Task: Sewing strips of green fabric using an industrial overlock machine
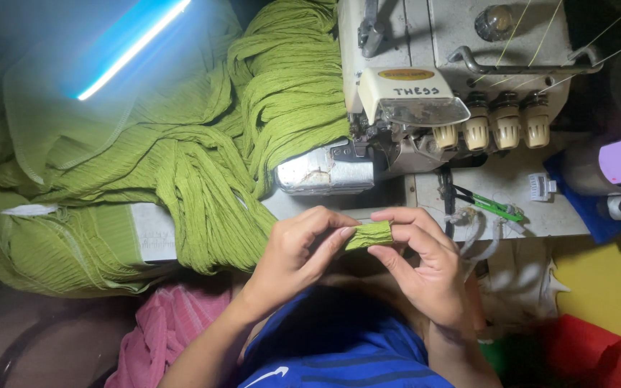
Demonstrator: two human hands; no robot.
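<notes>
From the head camera, looking down, two bare hands meet in front of a sewing machine (425, 93). Between them is a small green strip of cloth (369, 233). It is crinkly and folded.

The left hand (297, 251) is curled, with its thumb and fingertips pinching the left end of the strip. The right hand (422, 262) is curled too, and its thumb and fingers pinch the right end. So both hands hold the same little piece, just above the person's lap and close to the front edge of the table (533, 215).

The machine is cream and grey. It has three round knobs (506, 122) in a row on its front. Thin threads run up from it. Its shiny metal plate (325, 171) sits just behind the hands.

A big heap of green cloth (181, 144) of the same colour lies to the left and spills over the machine. A bright tube light (134, 49) glows above the heap. Green-handled snips (489, 205) lie on the table to the right. A pink cloth (170, 327) sits low on the left, beside the person's blue shirt (332, 348).
</notes>
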